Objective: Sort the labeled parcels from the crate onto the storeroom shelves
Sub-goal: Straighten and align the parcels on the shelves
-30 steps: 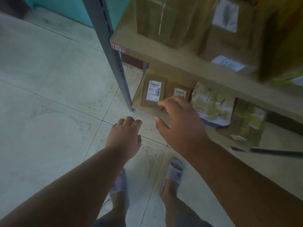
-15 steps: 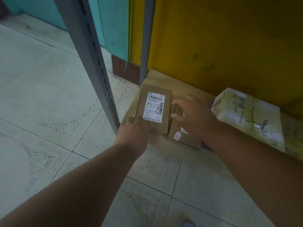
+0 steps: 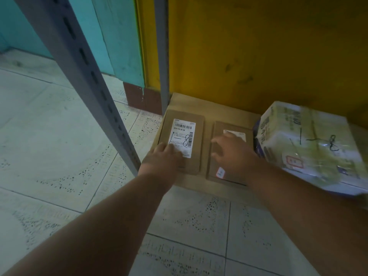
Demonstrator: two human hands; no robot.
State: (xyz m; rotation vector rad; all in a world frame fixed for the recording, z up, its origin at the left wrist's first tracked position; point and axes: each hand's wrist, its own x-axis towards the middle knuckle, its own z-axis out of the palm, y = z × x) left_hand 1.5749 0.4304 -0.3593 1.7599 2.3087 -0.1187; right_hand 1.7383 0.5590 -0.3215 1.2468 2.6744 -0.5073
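Note:
Two flat brown parcels lie side by side on the bottom shelf board [image 3: 209, 110]. The left parcel [image 3: 196, 132] carries a white barcode label marked "1-8". My left hand [image 3: 165, 158] rests on its near end, fingers flat over the label's lower corner. The right parcel [image 3: 221, 156] has a white label at its far end and a small red-edged sticker near its front. My right hand [image 3: 235, 154] lies on top of it with the fingers spread. Neither hand grips anything.
A bulky parcel in clear wrap [image 3: 306, 144], also marked "1-8", sits to the right on the same board. A grey slotted shelf upright [image 3: 83, 72] slants down just left of my left hand. A second grey post [image 3: 162, 56] stands at the back corner. Yellow wall behind, tiled floor in front.
The camera has come closer to the bottom shelf. My left hand has slid forward onto the left parcel's label. The right parcel now lies beside the left one instead of tucked under its edge.

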